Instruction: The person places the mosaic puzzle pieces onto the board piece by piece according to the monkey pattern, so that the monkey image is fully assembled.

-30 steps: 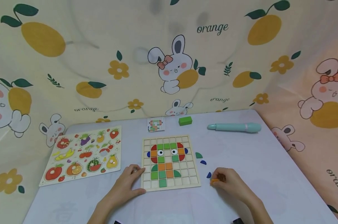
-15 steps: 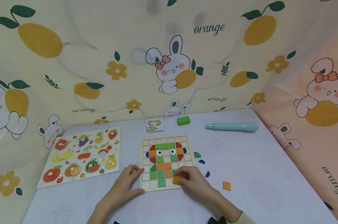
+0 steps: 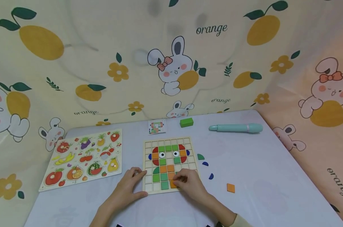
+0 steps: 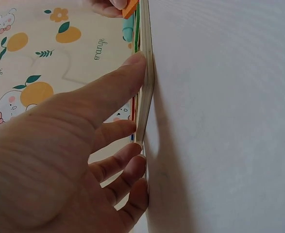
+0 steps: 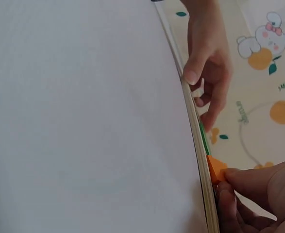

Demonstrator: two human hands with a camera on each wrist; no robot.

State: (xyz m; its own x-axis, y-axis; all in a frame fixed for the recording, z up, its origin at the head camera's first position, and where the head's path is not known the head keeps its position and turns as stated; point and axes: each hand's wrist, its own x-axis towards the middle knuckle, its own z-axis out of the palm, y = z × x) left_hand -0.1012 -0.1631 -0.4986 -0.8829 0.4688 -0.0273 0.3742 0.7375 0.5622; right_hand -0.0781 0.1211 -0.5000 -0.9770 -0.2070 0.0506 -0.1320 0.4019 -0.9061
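A square wooden grid board (image 3: 148, 188) lies on the table, its coloured tiles forming a face with two round eyes and a body below. My right hand (image 3: 193, 185) pinches an orange square tile (image 3: 173, 184) between thumb and finger at the board's bottom row, beside a green tile (image 3: 165, 185). In the right wrist view the tile (image 5: 216, 168) stands tilted at the board's edge. My left hand (image 3: 128, 185) rests against the board's lower left, thumb at the near corner and fingers along the left side. My right hand hides some lower right cells.
Right of the board lie a green quarter piece (image 3: 200, 156), two blue half-rounds (image 3: 211, 176) and another orange tile (image 3: 230, 188). Behind are a picture card (image 3: 157, 126), a green block (image 3: 187, 122) and a teal pen (image 3: 236, 128). A fruit puzzle (image 3: 83, 160) lies left.
My right hand has moved left from the table to the board with one orange tile, leaving another orange tile on the table. The left hand has stayed at the board.
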